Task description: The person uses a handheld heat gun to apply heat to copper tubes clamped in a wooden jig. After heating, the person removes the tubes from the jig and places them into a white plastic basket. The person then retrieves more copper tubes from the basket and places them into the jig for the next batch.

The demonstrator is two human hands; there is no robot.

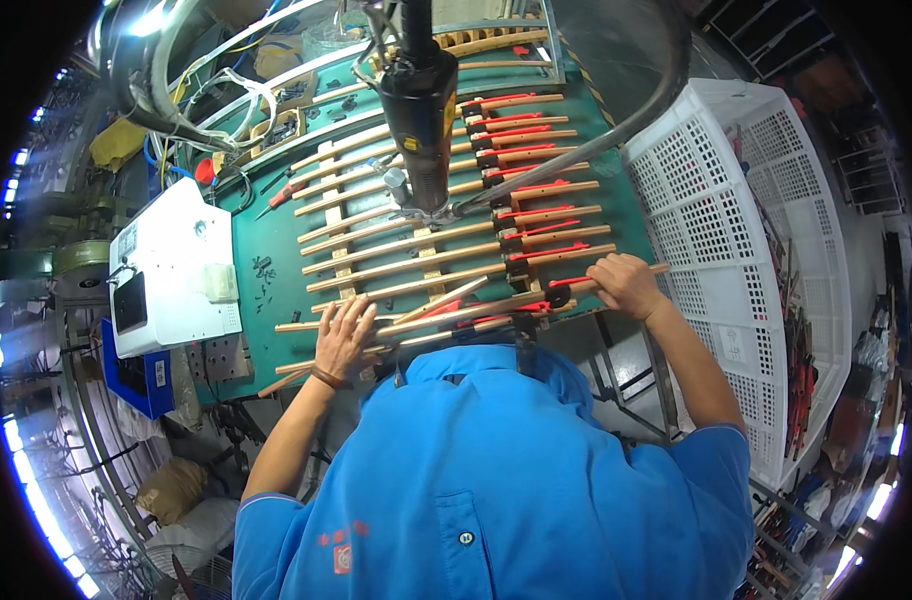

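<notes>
A long wooden rod [524, 301] with a black collar and a red strip lies across the near side of the bench. My left hand [344, 336] is closed over the rod toward its left end, fingers bent across it. Near the rod's other end, my right hand [626, 287] grips it, and the tip sticks out past my fingers. Loose rods [441, 304] lie at an angle beside and under my left hand. Beyond both hands, several similar rods [406, 262] lie in a spaced row on wooden slatted supports [339, 215], with black collars and red strips toward their right ends.
A black cylindrical machine head [419, 130] hangs over the middle of the green bench [266, 235]. At left stands a white box-like device [176, 265], near a screwdriver [281, 197] and small black pieces [264, 275]. White perforated crates [716, 240] stand at right.
</notes>
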